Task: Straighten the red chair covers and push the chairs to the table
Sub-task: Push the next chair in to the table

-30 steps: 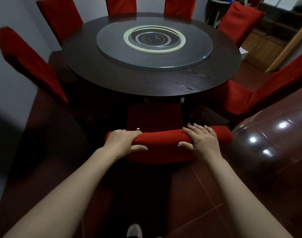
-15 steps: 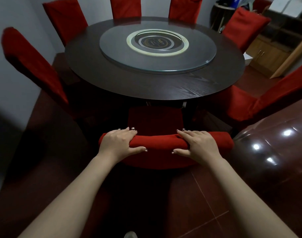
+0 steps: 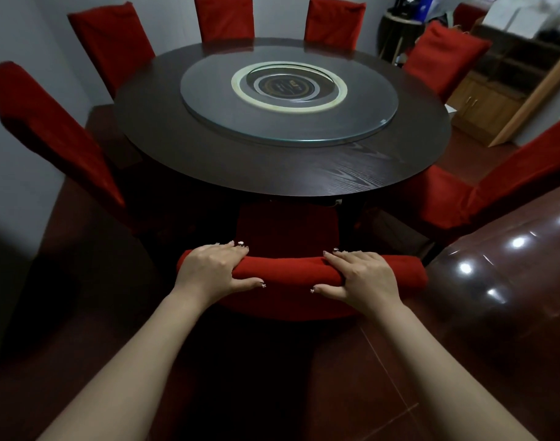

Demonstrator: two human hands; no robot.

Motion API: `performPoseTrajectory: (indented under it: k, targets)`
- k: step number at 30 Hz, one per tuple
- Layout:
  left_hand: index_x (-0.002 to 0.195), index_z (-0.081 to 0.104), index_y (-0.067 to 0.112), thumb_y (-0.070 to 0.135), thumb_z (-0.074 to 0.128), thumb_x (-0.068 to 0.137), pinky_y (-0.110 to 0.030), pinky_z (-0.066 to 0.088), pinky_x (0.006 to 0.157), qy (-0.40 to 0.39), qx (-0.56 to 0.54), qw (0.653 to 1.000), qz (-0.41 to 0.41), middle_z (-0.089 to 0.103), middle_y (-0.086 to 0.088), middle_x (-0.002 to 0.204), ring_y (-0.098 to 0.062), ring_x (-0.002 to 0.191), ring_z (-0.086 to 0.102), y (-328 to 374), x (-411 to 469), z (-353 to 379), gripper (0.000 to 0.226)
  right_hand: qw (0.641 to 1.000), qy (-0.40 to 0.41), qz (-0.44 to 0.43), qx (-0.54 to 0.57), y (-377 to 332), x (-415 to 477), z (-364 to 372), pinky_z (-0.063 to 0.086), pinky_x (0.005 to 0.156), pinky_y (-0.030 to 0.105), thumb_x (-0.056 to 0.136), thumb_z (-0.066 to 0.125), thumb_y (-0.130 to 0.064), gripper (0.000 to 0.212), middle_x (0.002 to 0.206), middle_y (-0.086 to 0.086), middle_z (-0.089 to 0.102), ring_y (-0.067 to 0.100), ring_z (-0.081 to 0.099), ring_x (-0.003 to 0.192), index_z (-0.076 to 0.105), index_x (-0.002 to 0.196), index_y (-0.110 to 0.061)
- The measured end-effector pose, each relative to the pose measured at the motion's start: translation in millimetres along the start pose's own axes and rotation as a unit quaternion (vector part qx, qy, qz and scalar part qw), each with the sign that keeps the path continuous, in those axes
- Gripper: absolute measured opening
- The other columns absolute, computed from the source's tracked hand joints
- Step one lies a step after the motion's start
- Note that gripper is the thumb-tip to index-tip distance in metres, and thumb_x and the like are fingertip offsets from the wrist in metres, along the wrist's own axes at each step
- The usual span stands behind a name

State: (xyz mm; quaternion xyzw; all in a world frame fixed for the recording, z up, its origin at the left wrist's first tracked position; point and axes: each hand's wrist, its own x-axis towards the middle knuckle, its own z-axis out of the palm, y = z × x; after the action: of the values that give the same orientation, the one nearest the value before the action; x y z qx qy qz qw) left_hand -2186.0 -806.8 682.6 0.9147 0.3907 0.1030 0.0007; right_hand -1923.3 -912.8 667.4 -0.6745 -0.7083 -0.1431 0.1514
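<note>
One round dark wooden table (image 3: 208,160) fills the middle, with a round glass turntable (image 3: 215,103) on top. Its centre emblem is too blurred to read. The nearest red-covered chair (image 3: 288,270) has its seat partly under the table edge. The left hand (image 3: 208,270) and right hand (image 3: 364,276) grip its top rail, fingers curled over, thumbs underneath.
</note>
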Motion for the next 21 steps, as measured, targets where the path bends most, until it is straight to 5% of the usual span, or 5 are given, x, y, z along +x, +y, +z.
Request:
performPoseTrajectory:
  k: [10, 17, 21]
  targets:
    - [0.102, 0.073, 0.008, 0.071, 0.041, 0.069, -0.039, 0.053, 0.086, -0.025, -0.026, 0.999, 0.000, 0.072, -0.007, 0.104, -0.023, 0.101, 0.067, -41, 22, -1, 0.079, 0.999, 0.034, -0.003, 0.003, -13, 33, 21, 0.053, 0.077, 0.033, 0.072, 0.048, -0.074, 0.071, 0.093, 0.003, 0.074, 0.020, 0.070, 0.086, 0.075, 0.101, -0.014]
    - [0.095, 0.076, 0.008, 0.068, 0.044, 0.070, -0.034, 0.056, 0.073, 0.022, -0.018, 0.999, 0.026, 0.073, -0.007, 0.096, -0.022, 0.091, 0.070, -37, 25, 3, 0.072, 0.998, 0.059, -0.006, 0.001, -5, 33, 24, 0.054, 0.074, 0.033, 0.072, 0.049, -0.072, 0.070, 0.092, 0.003, 0.074, 0.021, 0.071, 0.082, 0.075, 0.100, -0.013]
    - [0.107, 0.072, 0.011, 0.072, 0.035, 0.070, -0.033, 0.051, 0.087, 0.013, -0.029, 1.000, -0.003, 0.069, -0.006, 0.111, -0.021, 0.107, 0.064, -36, 23, 2, 0.081, 0.998, 0.056, -0.003, 0.006, -7, 34, 20, 0.054, 0.073, 0.033, 0.073, 0.050, -0.071, 0.069, 0.091, 0.004, 0.074, 0.021, 0.071, 0.081, 0.075, 0.099, -0.012]
